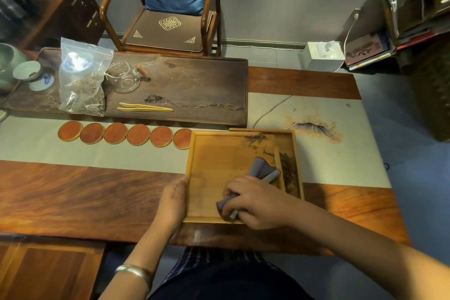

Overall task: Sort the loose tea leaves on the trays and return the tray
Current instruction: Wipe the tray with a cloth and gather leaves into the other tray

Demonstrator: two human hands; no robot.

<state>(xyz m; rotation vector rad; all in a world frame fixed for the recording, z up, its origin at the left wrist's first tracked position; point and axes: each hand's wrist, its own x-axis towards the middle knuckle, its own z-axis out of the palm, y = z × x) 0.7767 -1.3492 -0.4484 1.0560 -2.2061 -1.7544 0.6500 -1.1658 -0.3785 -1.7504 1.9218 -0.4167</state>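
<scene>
r hand [259, 202] fingers curled round grey cloth [260, 170], l hand [173, 198] flat vs tray [194, 153]

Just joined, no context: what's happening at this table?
A person is clearing loose tea leaves off a square light wooden tray. The right hand grips a folded grey cloth lying on the tray floor, while the left hand rests flat against the tray's left rim. A few dark leaves remain near the far right corner; more leaves sit in a second wooden tray beside it.
</scene>
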